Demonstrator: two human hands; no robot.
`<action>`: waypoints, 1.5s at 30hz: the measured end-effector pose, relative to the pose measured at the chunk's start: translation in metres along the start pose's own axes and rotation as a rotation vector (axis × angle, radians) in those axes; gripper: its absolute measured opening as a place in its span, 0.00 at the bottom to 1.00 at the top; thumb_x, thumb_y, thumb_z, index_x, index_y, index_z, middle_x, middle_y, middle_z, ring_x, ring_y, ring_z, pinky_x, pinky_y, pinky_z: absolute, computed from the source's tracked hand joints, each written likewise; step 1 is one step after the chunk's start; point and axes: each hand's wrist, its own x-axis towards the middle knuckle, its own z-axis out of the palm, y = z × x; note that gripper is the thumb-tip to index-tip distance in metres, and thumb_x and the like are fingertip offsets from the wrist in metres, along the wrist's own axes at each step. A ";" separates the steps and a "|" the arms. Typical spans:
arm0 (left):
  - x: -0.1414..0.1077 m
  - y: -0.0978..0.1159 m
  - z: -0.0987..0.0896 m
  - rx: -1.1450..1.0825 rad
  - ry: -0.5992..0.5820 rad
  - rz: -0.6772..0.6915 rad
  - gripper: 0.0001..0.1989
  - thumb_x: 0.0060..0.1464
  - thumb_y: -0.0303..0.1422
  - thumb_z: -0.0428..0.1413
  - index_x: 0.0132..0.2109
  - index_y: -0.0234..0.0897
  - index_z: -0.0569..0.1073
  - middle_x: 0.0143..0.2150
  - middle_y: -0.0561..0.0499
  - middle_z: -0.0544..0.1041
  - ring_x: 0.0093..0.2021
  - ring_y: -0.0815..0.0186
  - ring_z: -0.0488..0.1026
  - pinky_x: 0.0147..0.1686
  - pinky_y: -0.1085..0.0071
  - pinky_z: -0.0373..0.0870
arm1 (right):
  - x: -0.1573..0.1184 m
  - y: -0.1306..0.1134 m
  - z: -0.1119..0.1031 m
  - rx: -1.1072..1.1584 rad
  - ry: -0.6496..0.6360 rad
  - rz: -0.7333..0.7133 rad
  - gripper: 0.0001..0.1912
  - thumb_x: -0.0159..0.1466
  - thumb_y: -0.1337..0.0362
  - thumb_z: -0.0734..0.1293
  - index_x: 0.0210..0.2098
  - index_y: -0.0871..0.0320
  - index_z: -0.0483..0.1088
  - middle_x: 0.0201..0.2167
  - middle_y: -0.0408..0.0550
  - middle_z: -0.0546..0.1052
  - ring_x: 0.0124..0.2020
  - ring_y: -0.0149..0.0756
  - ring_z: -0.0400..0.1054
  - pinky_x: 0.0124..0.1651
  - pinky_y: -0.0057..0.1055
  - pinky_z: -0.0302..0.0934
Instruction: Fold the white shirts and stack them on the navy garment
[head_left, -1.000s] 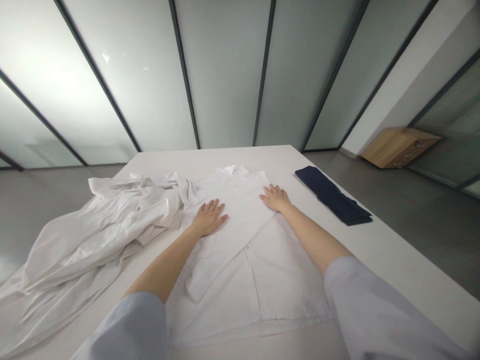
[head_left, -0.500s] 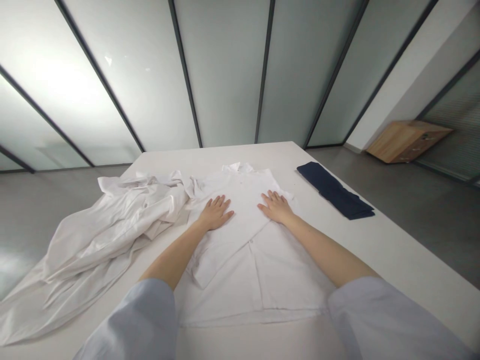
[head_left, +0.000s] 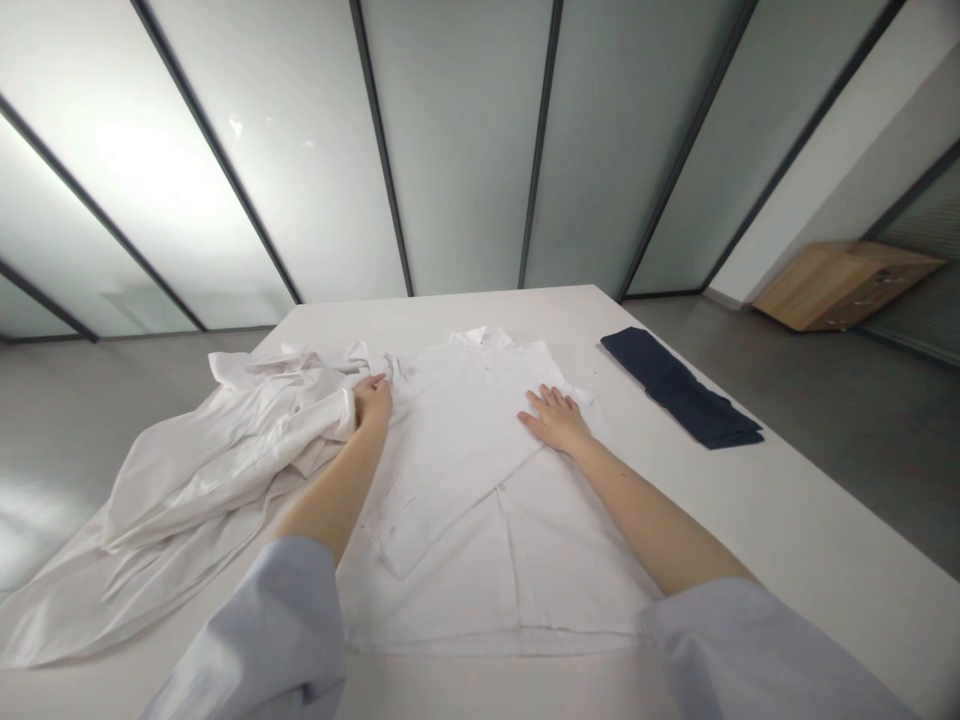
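Note:
A white shirt [head_left: 465, 450] lies spread on the table with its collar at the far end and a sleeve folded diagonally across its front. My right hand [head_left: 556, 418] rests flat on the shirt's upper right part, fingers spread. At the shirt's left edge, my left hand [head_left: 373, 398] has its fingers drawn together on white fabric, where the shirt meets a crumpled white garment [head_left: 247, 450]. Which of the two pieces the fingers hold is hard to tell.
A folded dark navy cloth [head_left: 679, 388] lies near the right edge of the white table [head_left: 795, 520]. Beyond the table stand frosted glass panels [head_left: 465, 150]. A wooden cabinet [head_left: 832, 285] is on the floor at the right.
My left hand has moved left from the shirt's upper front to its left edge, and its spread fingers have closed. My right hand stays flat on the shirt. The view has shifted slightly.

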 end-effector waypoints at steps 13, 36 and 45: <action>-0.031 0.059 0.002 0.233 -0.151 0.654 0.26 0.56 0.33 0.49 0.61 0.34 0.67 0.66 0.43 0.63 0.67 0.56 0.55 0.65 0.56 0.51 | -0.003 -0.002 -0.003 0.000 0.011 -0.006 0.34 0.68 0.44 0.51 0.67 0.54 0.55 0.69 0.58 0.52 0.69 0.52 0.45 0.66 0.51 0.40; -0.092 0.043 0.024 0.423 -0.429 0.853 0.19 0.55 0.30 0.50 0.54 0.40 0.69 0.56 0.45 0.70 0.58 0.56 0.63 0.58 0.59 0.60 | 0.022 -0.052 -0.032 0.064 0.259 -0.244 0.36 0.60 0.48 0.66 0.63 0.58 0.59 0.57 0.57 0.69 0.57 0.51 0.60 0.56 0.42 0.53; -0.078 0.036 0.020 0.479 -0.452 0.751 0.25 0.57 0.30 0.47 0.62 0.43 0.65 0.63 0.45 0.66 0.61 0.55 0.62 0.58 0.57 0.61 | 0.059 -0.037 -0.029 0.711 0.455 0.161 0.24 0.66 0.65 0.47 0.52 0.60 0.68 0.45 0.54 0.77 0.47 0.42 0.69 0.46 0.34 0.64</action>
